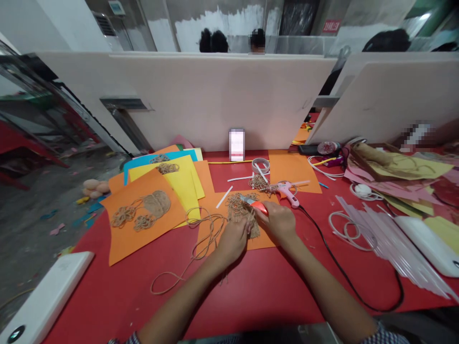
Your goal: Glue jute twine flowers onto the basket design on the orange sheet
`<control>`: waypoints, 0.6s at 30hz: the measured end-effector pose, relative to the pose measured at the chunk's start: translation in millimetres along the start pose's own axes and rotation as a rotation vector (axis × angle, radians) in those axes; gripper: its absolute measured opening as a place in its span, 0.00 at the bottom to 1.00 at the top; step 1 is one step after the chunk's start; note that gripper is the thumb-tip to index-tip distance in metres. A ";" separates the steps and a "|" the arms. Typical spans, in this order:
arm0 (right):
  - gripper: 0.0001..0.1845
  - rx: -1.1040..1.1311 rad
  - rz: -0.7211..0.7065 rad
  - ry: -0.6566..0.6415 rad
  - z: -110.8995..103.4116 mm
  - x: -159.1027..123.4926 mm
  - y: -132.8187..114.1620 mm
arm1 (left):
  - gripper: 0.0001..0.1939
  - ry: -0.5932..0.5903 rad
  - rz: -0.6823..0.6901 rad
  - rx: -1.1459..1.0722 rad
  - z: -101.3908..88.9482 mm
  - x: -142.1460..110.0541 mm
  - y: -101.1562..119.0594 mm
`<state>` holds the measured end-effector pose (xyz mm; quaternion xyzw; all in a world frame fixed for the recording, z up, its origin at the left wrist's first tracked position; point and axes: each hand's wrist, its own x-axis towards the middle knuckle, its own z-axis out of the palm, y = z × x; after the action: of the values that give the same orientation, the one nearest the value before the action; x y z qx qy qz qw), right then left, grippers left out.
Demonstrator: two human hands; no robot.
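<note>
My right hand (pixel 281 220) is closed around what look like red-handled scissors (pixel 258 206); their metal end points left over the twine work. Beside it, my left hand (pixel 232 241) has its fingers closed on the edge of a piece made of coiled brown twine (pixel 255 231). This piece rests on an orange sheet (pixel 265 242), and part of it is hidden by my hands. Loose twine (pixel 206 229) trails in loops to the left of my left hand. A pink glue gun (pixel 287 192) lies just beyond my right hand.
Left, twine shapes (pixel 158 204) lie on stacked orange, yellow and blue sheets (pixel 143 241). A phone (pixel 236 145) leans on the white partition (pixel 201 105), near a tape roll (pixel 260 166). Right are glue sticks (pixel 398 253) and a black cord (pixel 333 253). A white device (pixel 53 291) sits front left.
</note>
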<state>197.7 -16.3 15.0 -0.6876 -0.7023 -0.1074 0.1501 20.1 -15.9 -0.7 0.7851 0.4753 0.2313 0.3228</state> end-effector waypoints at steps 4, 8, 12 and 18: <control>0.28 -0.027 0.066 -0.056 -3.8 1.3 5.4 | 0.18 0.083 -0.064 -0.139 -2.5 3.9 -8.1; 0.25 -0.075 0.089 -0.047 -5.0 4.2 16.6 | 0.20 0.139 -0.122 -0.499 -8.7 9.8 -20.9; 0.18 -0.087 0.122 -0.078 -5.3 6.9 28.6 | 0.22 0.049 -0.212 -0.858 -14.7 11.8 -20.5; 0.16 0.035 0.086 -0.027 -4.5 6.5 23.9 | 0.22 -0.004 -0.240 -1.004 -22.1 10.7 -9.9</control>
<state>221.8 -11.0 20.2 -0.7159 -0.6757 -0.0792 0.1570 4.1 3.4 7.9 0.4737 0.3917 0.3909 0.6851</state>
